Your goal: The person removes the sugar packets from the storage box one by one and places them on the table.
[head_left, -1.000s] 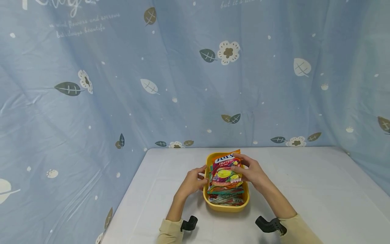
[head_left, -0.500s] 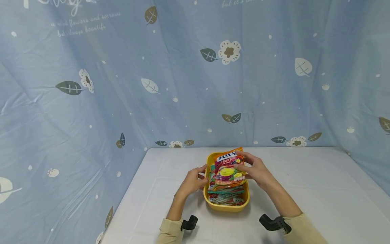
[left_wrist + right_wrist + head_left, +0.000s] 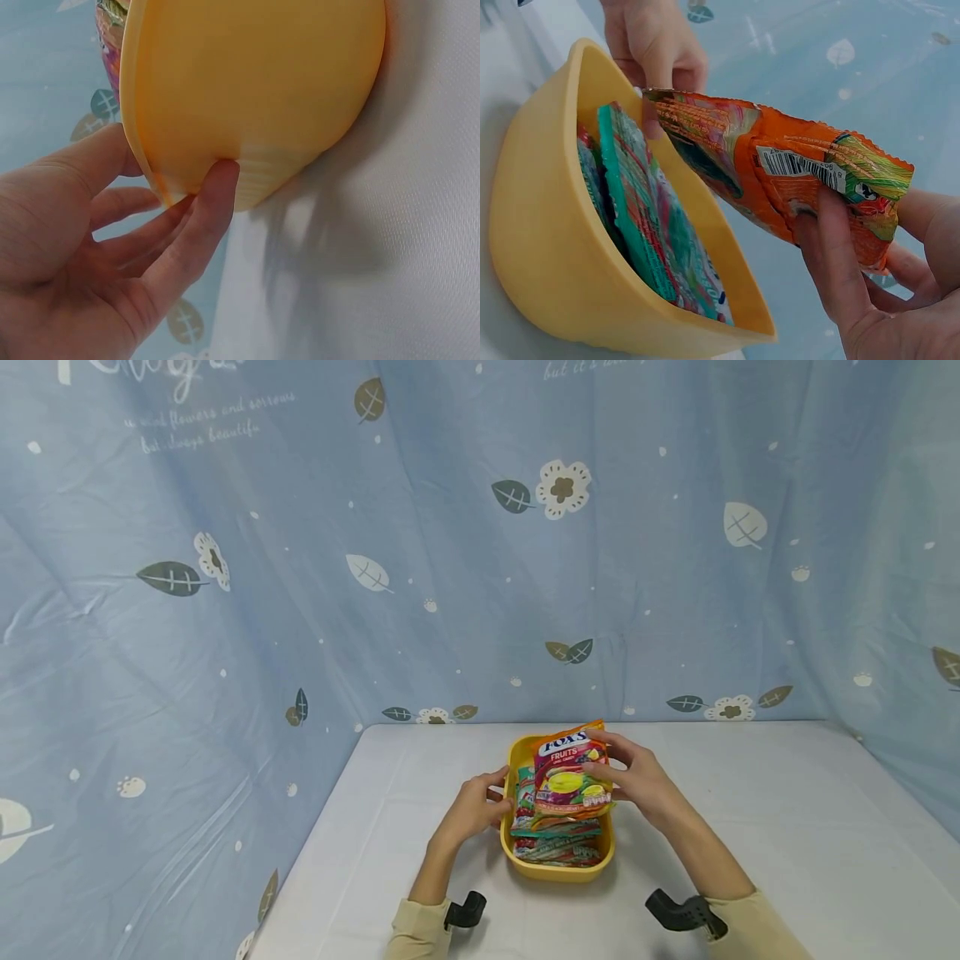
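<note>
In the head view my right hand point(image 3: 637, 777) holds an orange and purple candy bag point(image 3: 562, 781) over a yellow plastic bin point(image 3: 558, 872). The right wrist view shows the bag's orange back with its barcode, my right thumb and fingers gripping one end. My left hand point(image 3: 472, 806) grips the bin's left side; in the left wrist view its thumb sits at the rim point(image 3: 135, 82) and fingertips lie against the outer wall. Green and red candy bags point(image 3: 641, 202) lie inside the bin, partly hidden under the orange one in the head view.
The bin stands on a white-covered table point(image 3: 750, 827). Behind and to the left hangs a blue curtain point(image 3: 465, 568) printed with leaves and flowers. Black curved mounts point(image 3: 467, 910) are strapped at both wrists.
The orange candy bag has shifted a little right and upward in my right hand, showing more of the green bag below. My left hand and the bin stay put.
</note>
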Demonstrator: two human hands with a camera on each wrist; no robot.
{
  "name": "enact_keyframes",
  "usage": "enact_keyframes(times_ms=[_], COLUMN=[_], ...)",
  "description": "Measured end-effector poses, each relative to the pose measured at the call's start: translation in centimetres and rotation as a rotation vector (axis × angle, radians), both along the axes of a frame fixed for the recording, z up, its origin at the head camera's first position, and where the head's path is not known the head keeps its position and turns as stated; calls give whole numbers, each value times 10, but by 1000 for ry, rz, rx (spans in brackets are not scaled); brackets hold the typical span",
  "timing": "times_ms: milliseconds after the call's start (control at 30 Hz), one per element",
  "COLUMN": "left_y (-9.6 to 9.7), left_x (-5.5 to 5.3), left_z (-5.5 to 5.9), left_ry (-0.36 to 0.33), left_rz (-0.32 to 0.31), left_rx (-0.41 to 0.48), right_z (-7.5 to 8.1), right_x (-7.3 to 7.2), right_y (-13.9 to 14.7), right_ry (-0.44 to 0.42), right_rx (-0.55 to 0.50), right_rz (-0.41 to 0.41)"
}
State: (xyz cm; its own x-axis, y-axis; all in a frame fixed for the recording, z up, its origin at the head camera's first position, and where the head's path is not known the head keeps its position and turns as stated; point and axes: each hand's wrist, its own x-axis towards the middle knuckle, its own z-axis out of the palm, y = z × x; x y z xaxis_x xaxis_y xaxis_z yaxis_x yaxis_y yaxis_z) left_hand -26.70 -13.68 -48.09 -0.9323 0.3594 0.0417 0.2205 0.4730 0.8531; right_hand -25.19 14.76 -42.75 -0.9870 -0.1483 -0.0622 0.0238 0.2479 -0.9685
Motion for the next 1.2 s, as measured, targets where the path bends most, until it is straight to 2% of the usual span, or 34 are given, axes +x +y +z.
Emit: enact_keyframes(times_ms=[533, 1200], left_y=[0, 2], left_x=[-3, -3], left_z=[-4, -2], left_ry=[11, 7], left_rz=[-2, 2], left_rx=[-10, -17], right_z=[1, -4], right_x=[3, 7], right_y=[14, 36], right_ry=[10, 6], right_rx=[-25, -23], right_rz=[-23, -61])
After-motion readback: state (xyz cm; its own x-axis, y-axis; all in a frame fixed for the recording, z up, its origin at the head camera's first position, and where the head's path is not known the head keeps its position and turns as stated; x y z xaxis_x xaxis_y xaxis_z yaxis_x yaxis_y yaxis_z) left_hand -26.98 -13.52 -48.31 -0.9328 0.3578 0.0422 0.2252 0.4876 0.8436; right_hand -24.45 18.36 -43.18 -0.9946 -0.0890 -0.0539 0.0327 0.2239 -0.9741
